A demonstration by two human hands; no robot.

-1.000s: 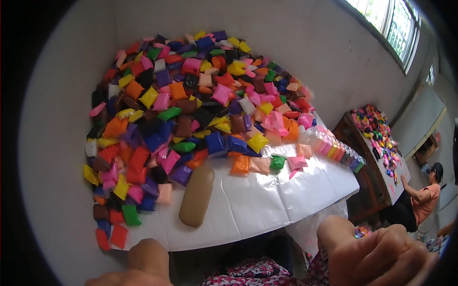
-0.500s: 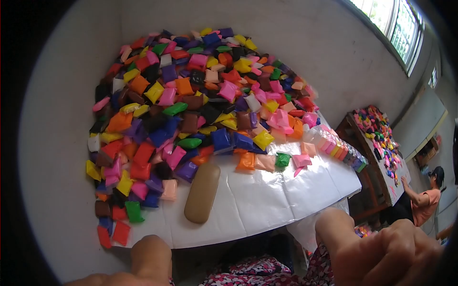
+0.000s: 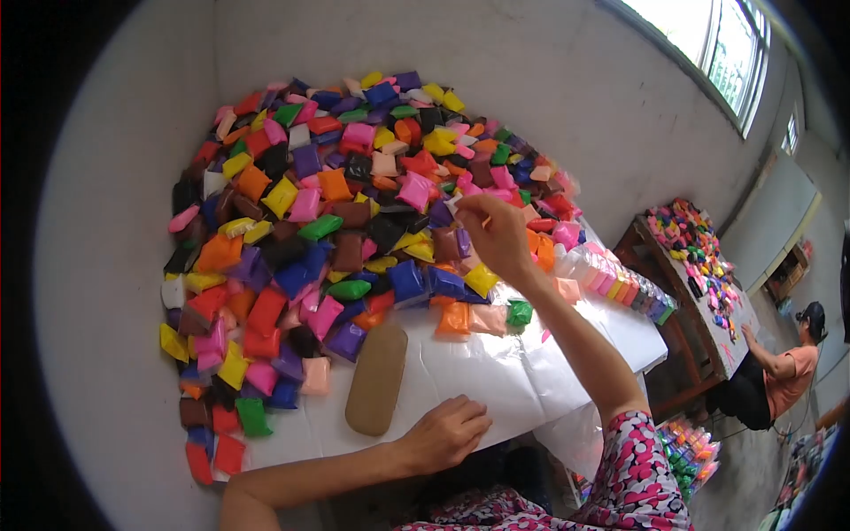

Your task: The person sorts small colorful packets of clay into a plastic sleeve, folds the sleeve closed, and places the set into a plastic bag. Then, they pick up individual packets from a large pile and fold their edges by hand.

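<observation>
My right hand [image 3: 498,232] reaches over the heap, its thumb and fingertips pinched on a small white packet [image 3: 452,206]. Around those fingers lie other small shiny packets, including a pink packet [image 3: 414,190] and a brown packet [image 3: 446,245]. My left hand [image 3: 447,434] rests by the near edge of the white-covered table [image 3: 460,380], fingers curled in; whether anything is inside them is hidden. Left of that hand lies a flat brown oblong piece with rounded ends [image 3: 376,380].
Packets of many colours [image 3: 310,221] are piled against the wall. A clear-wrapped row of coloured packets [image 3: 615,281] lies at the table's right edge. Further right, a person [image 3: 788,367] sits at a second table [image 3: 730,345] bearing another heap. Bagged packets [image 3: 691,451] are below.
My right hand has gone from low at the right up and forward to the white packet in the heap. My left hand has moved right to the table's near edge. The view has shifted slightly.
</observation>
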